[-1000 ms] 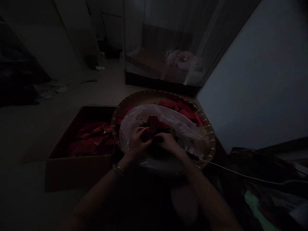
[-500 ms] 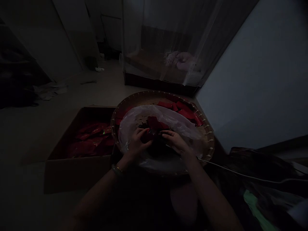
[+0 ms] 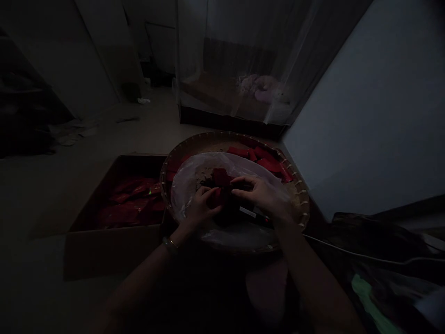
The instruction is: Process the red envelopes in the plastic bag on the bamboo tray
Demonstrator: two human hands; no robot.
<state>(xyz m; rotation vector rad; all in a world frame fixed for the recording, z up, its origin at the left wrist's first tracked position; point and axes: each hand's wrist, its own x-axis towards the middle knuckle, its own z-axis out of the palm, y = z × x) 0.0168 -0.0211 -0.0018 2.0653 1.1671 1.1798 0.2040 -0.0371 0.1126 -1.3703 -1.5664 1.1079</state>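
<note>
The scene is very dark. A round woven basket tray [image 3: 295, 185] lies in front of me with a clear plastic bag [image 3: 187, 185] spread over it. My left hand [image 3: 198, 208] is closed around a red packet [image 3: 215, 197] above the bag. My right hand [image 3: 264, 195] hovers over the bag's middle with its fingers stretched toward another red packet [image 3: 220, 176]. A dark pen-like tool [image 3: 252, 214] lies under my right palm. More red packets [image 3: 267, 162] rest along the tray's far rim.
A cardboard box [image 3: 111, 250] holding several red packets stands left of the tray. A netted enclosure [image 3: 243, 69] with a pink bundle is behind. A white cord [image 3: 347, 253] runs right from the tray. A pale wall [image 3: 375, 116] rises at right.
My right hand has lifted off the packet it shared with my left hand and moved right and forward, fingers spreading. A dark tool now shows beneath it. My left hand stays put.
</note>
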